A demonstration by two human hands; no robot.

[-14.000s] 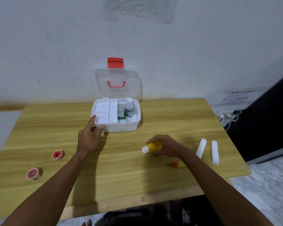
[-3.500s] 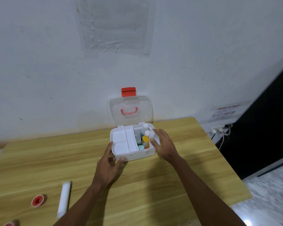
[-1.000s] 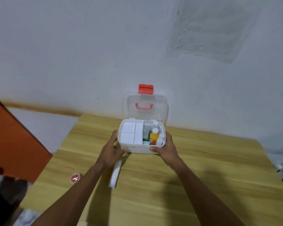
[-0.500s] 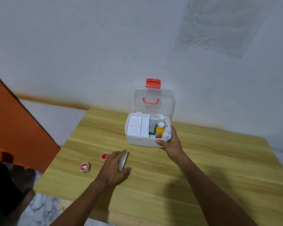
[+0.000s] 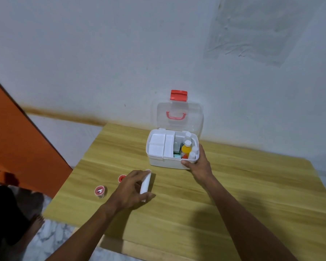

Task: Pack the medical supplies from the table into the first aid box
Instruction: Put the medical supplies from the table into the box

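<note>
The box (image 5: 168, 162) is sitting open on the wooden counter (image 5: 233, 194), close to the wall, its clear lid (image 5: 179, 117) standing upright with a red latch (image 5: 178, 95) at the top. A white tray (image 5: 160, 146) is filling the left part of the box. In the right part a yellow bottle (image 5: 186, 148) is standing among several white-capped bottles, with something green beside it that is too small to make out.

The right hand (image 5: 199, 164) is gripping the box's near right corner, thumb pressing on the front wall and fingers curling over the rim.

The left hand (image 5: 130, 189) is lying nearer the front edge, left of the box and apart from it. It is closing loosely around a white roll (image 5: 146, 182), fingers wrapping over it and thumb under its near end. The roll is pointing away towards the box; whether it is resting on the counter or raised just off it, I cannot tell.

Two small red-centred tape rolls are lying on the counter to the left of that hand: one (image 5: 122, 178) just beside the knuckles, the other (image 5: 100, 191) further left, near the counter's edge.
</note>
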